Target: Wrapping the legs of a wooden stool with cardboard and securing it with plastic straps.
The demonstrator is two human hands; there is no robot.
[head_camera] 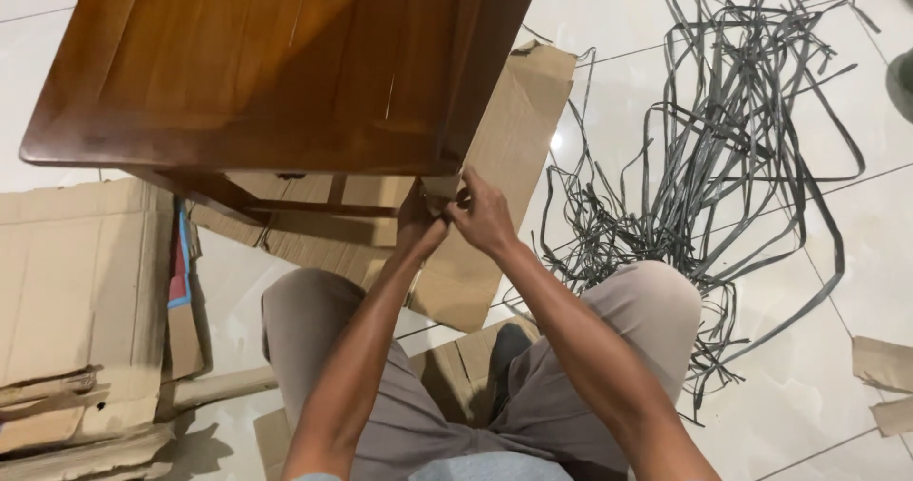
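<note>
two hands (pixel 452 216) at one table (pixel 266 62) corner

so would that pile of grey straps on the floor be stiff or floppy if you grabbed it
Probably floppy: the straps lie in loose curls and loops on the tiles. They look thin and flat, so likely light. Tangled as they are, pulling one would probably drag others along.

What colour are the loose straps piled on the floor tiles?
The straps are dark grey to black, lying tangled on white tiles; the head view shows them clearly.

table (pixel 276 62) on cardboard (pixel 76 281), straps (pixel 723 138) right
</note>
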